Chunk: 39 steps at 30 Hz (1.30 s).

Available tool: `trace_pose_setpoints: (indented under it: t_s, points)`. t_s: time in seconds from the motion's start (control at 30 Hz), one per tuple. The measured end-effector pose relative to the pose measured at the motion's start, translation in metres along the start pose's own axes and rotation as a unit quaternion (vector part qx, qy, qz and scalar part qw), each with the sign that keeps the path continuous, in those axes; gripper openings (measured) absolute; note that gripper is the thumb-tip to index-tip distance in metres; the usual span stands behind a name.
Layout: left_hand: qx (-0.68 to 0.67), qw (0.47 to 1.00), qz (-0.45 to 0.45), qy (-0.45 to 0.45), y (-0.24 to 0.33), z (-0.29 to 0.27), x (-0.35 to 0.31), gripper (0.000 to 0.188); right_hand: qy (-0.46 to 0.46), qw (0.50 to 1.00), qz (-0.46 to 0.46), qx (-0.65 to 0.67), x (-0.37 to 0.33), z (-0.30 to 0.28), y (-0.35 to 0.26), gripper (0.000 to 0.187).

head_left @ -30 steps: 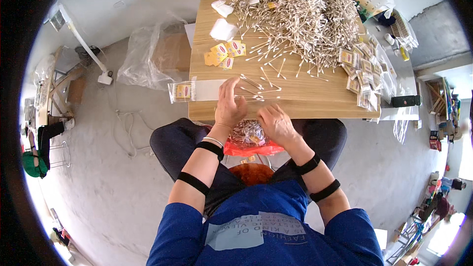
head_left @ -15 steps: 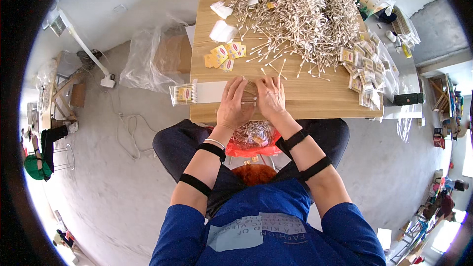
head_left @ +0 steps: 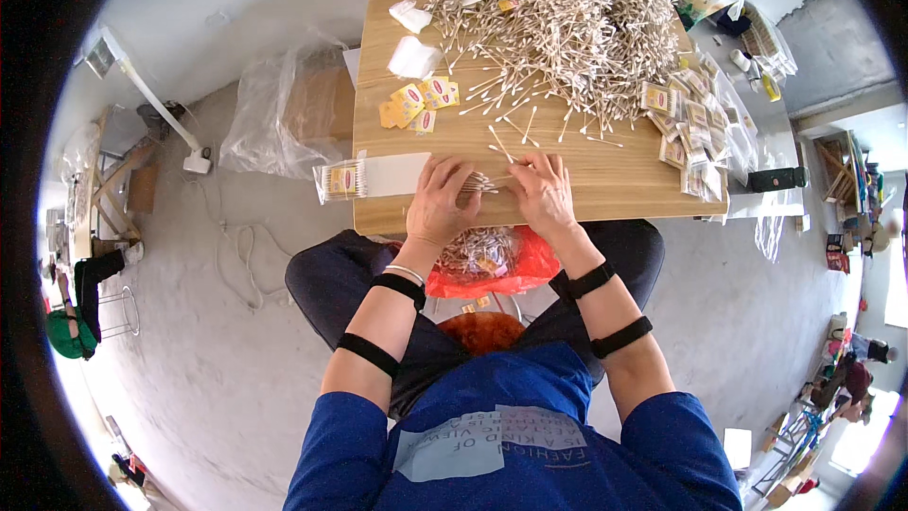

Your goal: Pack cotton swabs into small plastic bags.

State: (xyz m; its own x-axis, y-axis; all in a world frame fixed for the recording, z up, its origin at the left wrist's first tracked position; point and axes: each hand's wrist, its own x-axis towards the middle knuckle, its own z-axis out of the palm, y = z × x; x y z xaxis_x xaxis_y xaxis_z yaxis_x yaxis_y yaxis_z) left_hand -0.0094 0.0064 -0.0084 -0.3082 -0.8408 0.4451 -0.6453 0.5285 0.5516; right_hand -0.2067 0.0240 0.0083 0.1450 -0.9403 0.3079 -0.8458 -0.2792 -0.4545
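Observation:
My left hand (head_left: 442, 201) is closed around a small bundle of cotton swabs (head_left: 480, 184), whose white tips stick out toward the right. Beside it, my right hand (head_left: 543, 193) has its fingers bent together at the lower end of a single cotton swab (head_left: 499, 144). The hand itself partly hides that grip. A white card strip (head_left: 395, 174) reaches from under my left hand to a clear packet of swabs (head_left: 340, 180) with a yellow label at the table's left edge.
A big heap of loose swabs (head_left: 567, 28) covers the far part of the wooden table (head_left: 397, 213). Yellow cards (head_left: 409, 104) and crumpled white paper (head_left: 413, 58) lie left; filled packets (head_left: 695, 128) are piled right. A red bag (head_left: 530, 270) with swabs sits below the table edge.
My hands have drawn apart, the right one moving right. The swab bundle in my left hand now shows between them. The whole view has shifted slightly.

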Motion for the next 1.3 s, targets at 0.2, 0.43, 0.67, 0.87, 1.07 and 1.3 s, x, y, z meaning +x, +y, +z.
trace_pose_setpoints:
  t_s: [0.2, 0.43, 0.67, 0.87, 1.07, 1.3]
  points:
    - [0.008, 1.000, -0.010, 0.008, -0.001, 0.000, -0.002, 0.039, 0.023, 1.000, 0.012, 0.008, -0.008, 0.001, 0.002, 0.021]
    - [-0.008, 1.000, -0.012, 0.001, 0.003, -0.003, 0.002, 0.037, 0.035, 0.997, 0.062, 0.039, -0.015, 0.011, 0.009, 0.014]
    - [-0.025, 1.000, 0.001, -0.018, 0.004, 0.001, 0.004, 0.037, 0.019, 0.997, 0.070, 0.042, -0.007, 0.019, -0.005, 0.019]
    - [-0.001, 1.000, -0.008, -0.025, -0.003, 0.001, -0.003, 0.039, -0.009, 1.000, 0.020, -0.015, -0.003, 0.018, -0.011, 0.014]
    - [0.032, 0.999, -0.023, -0.016, -0.004, 0.003, -0.003, 0.038, -0.050, 0.996, 0.046, -0.051, -0.005, 0.011, -0.009, 0.014]
    - [-0.004, 1.000, -0.026, -0.004, 0.003, -0.001, -0.001, 0.042, -0.025, 0.997, 0.069, 0.024, 0.009, 0.005, -0.008, 0.014]
